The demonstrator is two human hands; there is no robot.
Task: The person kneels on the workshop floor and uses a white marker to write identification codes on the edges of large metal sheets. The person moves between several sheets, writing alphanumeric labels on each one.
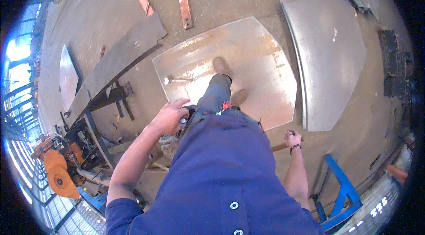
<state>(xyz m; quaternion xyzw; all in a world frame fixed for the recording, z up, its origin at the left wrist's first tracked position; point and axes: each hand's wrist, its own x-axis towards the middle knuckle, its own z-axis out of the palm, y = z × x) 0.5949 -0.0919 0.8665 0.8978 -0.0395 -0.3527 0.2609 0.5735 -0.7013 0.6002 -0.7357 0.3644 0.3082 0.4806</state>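
Note:
At the left side of my waist, my left hand (170,117) is against a dark pouch (189,115). Its fingers bend over something with a small round pale part, which I cannot make out. My right hand (292,138) hangs out to the right with its fingers closed and a dark bracelet at the wrist. A brown strip (279,147) shows beside it; whether the hand grips it is unclear. Under my boots (221,65) lies a large flat metal plate (261,53). A long-handled tool (179,80) with a round bright head rests on that plate.
A second metal plate (330,58) lies to the right. Two reddish bars (183,0) are on the floor ahead. A long dark steel piece (119,53) slants across the left, near an orange reel-like machine part (59,177). A blue metal stand (343,186) is at lower right.

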